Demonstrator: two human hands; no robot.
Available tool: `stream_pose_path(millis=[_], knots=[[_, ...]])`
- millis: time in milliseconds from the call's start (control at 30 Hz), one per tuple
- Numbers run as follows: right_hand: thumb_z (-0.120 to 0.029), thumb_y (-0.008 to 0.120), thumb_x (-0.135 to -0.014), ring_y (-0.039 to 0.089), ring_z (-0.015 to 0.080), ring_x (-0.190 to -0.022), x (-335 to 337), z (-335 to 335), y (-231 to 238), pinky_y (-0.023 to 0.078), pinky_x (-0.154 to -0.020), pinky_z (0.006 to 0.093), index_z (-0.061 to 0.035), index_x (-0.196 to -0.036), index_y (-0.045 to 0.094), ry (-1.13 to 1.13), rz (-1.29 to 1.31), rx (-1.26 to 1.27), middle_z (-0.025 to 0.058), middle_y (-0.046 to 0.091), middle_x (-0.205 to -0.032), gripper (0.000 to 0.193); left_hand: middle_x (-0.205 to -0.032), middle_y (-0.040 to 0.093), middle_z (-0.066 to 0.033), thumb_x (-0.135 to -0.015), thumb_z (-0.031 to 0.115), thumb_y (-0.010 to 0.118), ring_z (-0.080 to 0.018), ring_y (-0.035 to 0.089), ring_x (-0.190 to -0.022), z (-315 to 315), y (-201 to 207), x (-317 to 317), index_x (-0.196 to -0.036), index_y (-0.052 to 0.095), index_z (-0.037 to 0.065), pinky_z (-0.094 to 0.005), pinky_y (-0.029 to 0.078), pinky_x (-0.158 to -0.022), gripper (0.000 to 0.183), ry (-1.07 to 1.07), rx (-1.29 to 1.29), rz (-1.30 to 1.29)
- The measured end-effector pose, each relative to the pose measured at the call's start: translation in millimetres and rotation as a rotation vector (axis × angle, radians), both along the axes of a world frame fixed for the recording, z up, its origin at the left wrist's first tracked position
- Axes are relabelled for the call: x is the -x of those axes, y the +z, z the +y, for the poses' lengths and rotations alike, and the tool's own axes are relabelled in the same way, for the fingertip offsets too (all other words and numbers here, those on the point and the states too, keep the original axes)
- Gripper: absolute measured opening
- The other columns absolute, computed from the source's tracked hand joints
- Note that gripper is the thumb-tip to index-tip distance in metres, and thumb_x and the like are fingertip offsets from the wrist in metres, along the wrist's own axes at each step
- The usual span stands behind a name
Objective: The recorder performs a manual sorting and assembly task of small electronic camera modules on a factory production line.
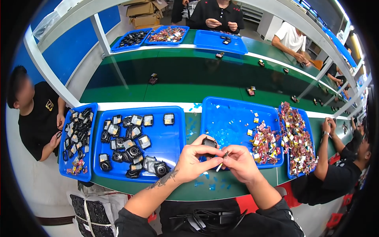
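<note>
Left hand (193, 160) grips a small black module (209, 142), fingers curled round its near side, thumb across the top. The module sits at the top of the grip, held just above the near edge of a blue tray (233, 118). Right hand (241, 162) is pinched shut on a thin pale stick-like tool (221, 164); one end points up toward the module, just beside the left fingertips, the other angles down under both hands. What kind of tool it is cannot be told; too small.

Left of the grip: another blue tray (166, 142) with dark camera-like units (132, 152) in loose rows, some with pale backs up. Right of the grip, in the tray the hands hover over: a heap of small red and yellow wired parts (265, 144), then a further tray (304, 118) piled with the same. Beyond the grip runs a green conveyor belt (185, 81) carrying scattered single pieces. Other workers sit at both ends and across the belt.

Risks, as judged:
- The module is held by fingertips only. A hard push from the tool could twist it out of the left hand, dropping it into the tray or onto the green table edge (197, 189) below.
- The tool tip is close to the left fingers; a slip could jab them or scratch the module.
- Small blue scraps (209, 183) lie under the hands; a dropped piece could get lost among them.
</note>
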State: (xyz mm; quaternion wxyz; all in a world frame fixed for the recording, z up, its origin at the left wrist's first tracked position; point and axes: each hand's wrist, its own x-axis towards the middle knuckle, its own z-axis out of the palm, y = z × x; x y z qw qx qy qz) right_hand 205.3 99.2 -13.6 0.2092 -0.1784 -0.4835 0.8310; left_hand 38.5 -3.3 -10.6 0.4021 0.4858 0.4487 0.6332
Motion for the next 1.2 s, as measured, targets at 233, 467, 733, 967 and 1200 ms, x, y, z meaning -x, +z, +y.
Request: stream_pose_path(millis=[233,467,733,967,1200], knots=[[-0.002,0.070,-0.084,0.058,0.0085,-0.081,0,1,2,0.049,-0.073,0.0229,0.0000,-0.104,0.064,0.024,-0.026,-0.090,0.0031,0.062,-0.094,0.021,-0.106,0.053,-0.0076,-0.081,0.002,0.073,-0.0120,0.058,-0.089,1,-6,-4,-0.101,0.071,0.000,-0.0228,0.050,-0.073,0.021,-0.068,0.025,-0.184],[0.005,0.068,-0.083,0.059,0.0111,-0.089,-4,-4,16,0.052,-0.078,0.0243,0.0033,-0.120,0.059,-0.157,-0.030,-0.556,0.0082,0.058,-0.105,0.038,-0.104,0.056,-0.0080,-0.077,0.004,0.076,-0.0127,0.058,-0.089,0,0,-3,-0.096,0.074,0.005,-0.0236,0.049,-0.072,0.019,0.103,0.048,0.049],[0.008,0.066,-0.082,0.065,0.0170,-0.097,-4,-10,20,0.057,-0.084,0.0272,0.0054,-0.115,0.062,-0.218,-0.074,-0.589,0.0136,0.062,-0.109,0.033,-0.102,0.057,-0.0089,-0.074,0.006,0.078,-0.0166,0.062,-0.086,-1,6,-9,-0.094,0.075,0.007,-0.0265,0.051,-0.071,0.021,0.315,-0.084,0.373],[0.008,0.065,-0.083,0.066,0.0187,-0.100,-5,-16,20,0.056,-0.086,0.0284,0.0071,-0.116,0.061,-0.194,-0.094,-0.538,0.0157,0.064,-0.111,0.033,-0.099,0.057,-0.0101,-0.067,0.003,0.082,-0.0170,0.062,-0.079,-2,6,-15,-0.091,0.076,0.008,-0.0260,0.051,-0.067,0.025,0.498,-0.185,0.572],[0.009,0.061,-0.086,0.065,0.0208,-0.102,-1,-12,17,0.054,-0.090,0.0315,0.0088,-0.113,0.057,-0.190,-0.023,-0.372,0.0189,0.065,-0.111,0.028,-0.097,0.059,-0.0107,-0.071,0.006,0.081,-0.0221,0.065,-0.078,-3,10,-18,-0.087,0.075,0.008,-0.0315,0.054,-0.065,0.018,0.509,-0.152,0.543]])
